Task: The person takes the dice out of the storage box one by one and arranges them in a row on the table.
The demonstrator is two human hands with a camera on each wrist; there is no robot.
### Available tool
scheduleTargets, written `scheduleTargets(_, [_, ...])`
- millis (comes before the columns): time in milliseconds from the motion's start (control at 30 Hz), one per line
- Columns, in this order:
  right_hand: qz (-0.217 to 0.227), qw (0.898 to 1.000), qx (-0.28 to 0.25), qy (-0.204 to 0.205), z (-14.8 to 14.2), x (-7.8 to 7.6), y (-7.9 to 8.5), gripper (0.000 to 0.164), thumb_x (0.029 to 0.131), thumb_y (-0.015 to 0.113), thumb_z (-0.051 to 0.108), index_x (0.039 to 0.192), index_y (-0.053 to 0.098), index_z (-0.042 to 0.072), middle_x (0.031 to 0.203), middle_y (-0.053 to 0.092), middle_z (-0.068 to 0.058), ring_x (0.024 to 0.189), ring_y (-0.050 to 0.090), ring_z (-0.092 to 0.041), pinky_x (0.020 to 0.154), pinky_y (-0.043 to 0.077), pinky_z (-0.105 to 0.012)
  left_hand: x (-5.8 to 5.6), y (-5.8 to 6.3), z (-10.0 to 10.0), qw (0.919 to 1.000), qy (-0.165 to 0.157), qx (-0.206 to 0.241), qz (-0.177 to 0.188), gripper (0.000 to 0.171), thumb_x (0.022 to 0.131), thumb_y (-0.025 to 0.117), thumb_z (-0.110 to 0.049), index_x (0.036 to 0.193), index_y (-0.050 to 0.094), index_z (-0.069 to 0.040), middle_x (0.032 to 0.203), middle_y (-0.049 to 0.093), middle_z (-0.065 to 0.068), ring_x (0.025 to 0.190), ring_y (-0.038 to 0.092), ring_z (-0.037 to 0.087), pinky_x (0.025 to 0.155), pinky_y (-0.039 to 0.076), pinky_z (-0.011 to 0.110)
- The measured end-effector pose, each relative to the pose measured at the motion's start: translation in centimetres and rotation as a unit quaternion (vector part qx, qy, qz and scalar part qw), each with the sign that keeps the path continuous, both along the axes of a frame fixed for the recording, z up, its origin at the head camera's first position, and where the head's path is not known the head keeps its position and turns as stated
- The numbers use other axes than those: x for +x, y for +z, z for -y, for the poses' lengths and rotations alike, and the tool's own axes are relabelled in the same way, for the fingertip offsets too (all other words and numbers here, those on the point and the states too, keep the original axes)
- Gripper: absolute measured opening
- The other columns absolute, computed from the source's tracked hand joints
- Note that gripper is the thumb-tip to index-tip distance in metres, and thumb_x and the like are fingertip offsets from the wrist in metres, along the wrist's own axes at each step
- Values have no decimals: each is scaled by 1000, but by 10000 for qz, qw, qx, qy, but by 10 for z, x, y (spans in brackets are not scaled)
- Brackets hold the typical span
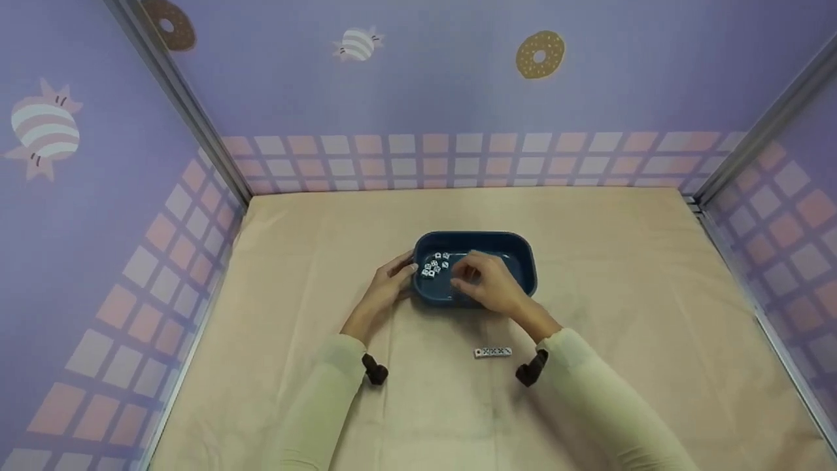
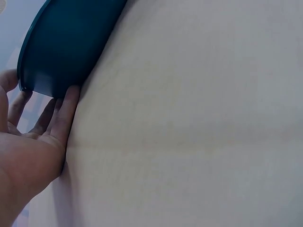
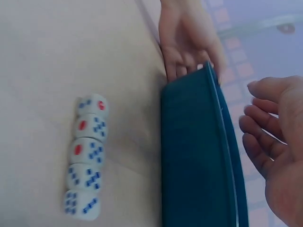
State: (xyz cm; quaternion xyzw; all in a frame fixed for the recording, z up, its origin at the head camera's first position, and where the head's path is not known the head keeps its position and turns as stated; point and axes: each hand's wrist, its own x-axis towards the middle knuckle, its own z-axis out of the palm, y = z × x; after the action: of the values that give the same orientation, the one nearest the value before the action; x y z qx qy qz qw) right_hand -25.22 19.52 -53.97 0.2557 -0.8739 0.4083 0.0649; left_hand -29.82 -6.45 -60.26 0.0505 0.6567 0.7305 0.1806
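In the head view, both arms come up from the lower edge in pale sleeves (image 1: 608,399), converging near the centre. The left hand (image 1: 387,284) grasps the left end of a dark blue bin (image 1: 484,242), its thumb at the rim and, as the left wrist view shows, its other fingers against the outer wall. The right hand (image 1: 492,282) hovers over the middle of the bin, palm down, its fingers loosely bent; the right wrist view shows nothing in its grasp.

A cluster of white loose dice (image 1: 434,263) lies inside the bin, left of the right hand and just right of the left thumb. Below the bin, toward the lower centre, a row of five dice (image 1: 493,352) rests on the beige cloth (image 1: 294,294), its dice side by side and touching, below the right hand.
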Motion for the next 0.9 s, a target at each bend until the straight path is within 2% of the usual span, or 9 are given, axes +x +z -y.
scheduleTargets(167, [211, 9993, -82, -286, 9, -23, -8, 19, 93, 82, 6, 109, 76, -1, 101, 71, -9, 91, 68, -22, 81, 60, -39, -1, -1, 1, 9999, -73, 0, -140, 50, 110, 61, -28, 159, 51, -19, 157, 53, 9, 132, 62, 32, 101, 59, 43])
scheduleTargets(333, [531, 9976, -18, -438, 25, -39, -13, 21, 93, 81, 6, 112, 76, -2, 104, 70, -10, 93, 68, -23, 84, 60, -39, -1, -3, 2, 9995, -118, 291, 2, 50, 110, 61, -28, 159, 51, -20, 155, 55, 9, 129, 65, 34, 100, 59, 42])
scheduleTargets(600, [691, 9952, 394, -566, 47, -49, -25, 17, 95, 78, 5, 111, 76, -2, 104, 69, -11, 95, 67, -23, 85, 60, -37, -1, -3, 0, 9995, -127, 262, 88, 50, 109, 63, -28, 158, 53, -21, 155, 55, 6, 131, 64, 28, 103, 57, 43])
scheduleTargets(900, [820, 9928, 689, -539, 47, -54, -35, 15, 95, 78, 5, 109, 77, 0, 102, 70, -11, 94, 67, -23, 85, 60, -39, -3, -1, 1, 9997, -104, 180, 94, 50, 109, 64, -28, 158, 53, -22, 155, 55, 6, 130, 65, 26, 102, 58, 42])
